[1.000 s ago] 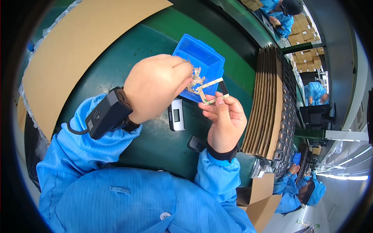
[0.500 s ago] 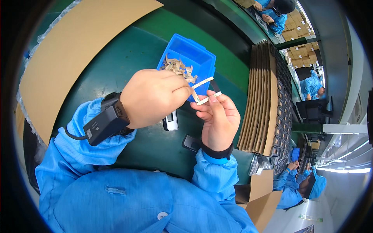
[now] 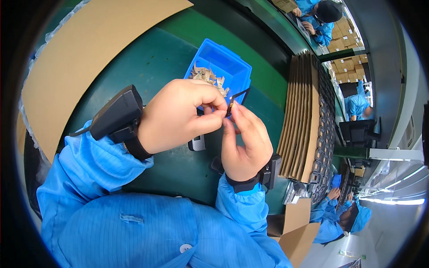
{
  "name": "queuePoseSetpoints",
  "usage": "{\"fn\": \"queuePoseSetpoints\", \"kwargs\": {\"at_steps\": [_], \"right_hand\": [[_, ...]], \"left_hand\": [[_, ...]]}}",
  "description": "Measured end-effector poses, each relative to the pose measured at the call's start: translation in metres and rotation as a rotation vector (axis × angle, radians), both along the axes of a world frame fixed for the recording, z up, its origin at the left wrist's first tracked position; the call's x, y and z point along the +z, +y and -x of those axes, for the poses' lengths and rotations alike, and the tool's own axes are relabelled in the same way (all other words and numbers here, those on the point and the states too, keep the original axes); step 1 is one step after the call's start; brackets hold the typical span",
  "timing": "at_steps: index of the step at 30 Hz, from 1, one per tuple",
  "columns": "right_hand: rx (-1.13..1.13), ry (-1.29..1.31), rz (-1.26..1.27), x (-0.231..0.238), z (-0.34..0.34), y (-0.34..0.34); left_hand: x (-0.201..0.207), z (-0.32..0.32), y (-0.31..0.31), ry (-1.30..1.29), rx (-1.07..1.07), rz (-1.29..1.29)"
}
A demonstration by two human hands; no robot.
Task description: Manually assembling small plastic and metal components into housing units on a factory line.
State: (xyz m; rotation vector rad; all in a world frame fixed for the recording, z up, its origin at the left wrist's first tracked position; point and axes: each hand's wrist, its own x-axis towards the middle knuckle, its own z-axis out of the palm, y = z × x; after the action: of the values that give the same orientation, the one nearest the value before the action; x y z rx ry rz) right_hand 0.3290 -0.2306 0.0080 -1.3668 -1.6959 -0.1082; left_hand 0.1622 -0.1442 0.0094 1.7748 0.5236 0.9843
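Over the near side of an open blue bin (image 3: 243, 71), my two hands meet at a thin black rectangular frame (image 3: 241, 94), seen nearly edge-on. My right hand (image 3: 248, 145) pinches its lower end between thumb and fingers. The fingertips of my left hand (image 3: 174, 118) are closed in a pinch at the same end, beside the right fingertips. Whether a strip lies between them is hidden. Curled beige paper strips (image 3: 205, 75) are heaped in the bin's left part. Beneath my hands a small grey-and-white device (image 3: 196, 144) lies on the green tabletop (image 3: 167, 172), partly covered.
A large cardboard sheet (image 3: 85, 49) covers the left side. On the right stand upright cardboard dividers (image 3: 297, 116) beside rows of black frames (image 3: 324, 138). An open carton (image 3: 297, 219) and clear plastic packets (image 3: 295, 192) sit near right. Other people in blue work beyond.
The frame has turned from showing its pale-backed sides to nearly edge-on and dark. My right hand has rotated, and the left fingertips have come in against the right ones.
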Motion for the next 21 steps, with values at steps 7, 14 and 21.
{"fn": "queuePoseSetpoints", "kwargs": {"at_steps": [7,14,21], "right_hand": [[0.011,-0.096,-0.063,0.0,-0.004,-0.001],[0.1,0.088,0.01,-0.003,-0.002,-0.005],[0.008,0.612,0.147,-0.002,0.0,-0.009]], "left_hand": [[0.002,0.002,-0.003,-0.018,-0.055,0.105],[-0.001,0.0,-0.001,0.033,0.062,-0.246],[0.0,0.005,0.018,0.279,0.453,-0.732]]}}
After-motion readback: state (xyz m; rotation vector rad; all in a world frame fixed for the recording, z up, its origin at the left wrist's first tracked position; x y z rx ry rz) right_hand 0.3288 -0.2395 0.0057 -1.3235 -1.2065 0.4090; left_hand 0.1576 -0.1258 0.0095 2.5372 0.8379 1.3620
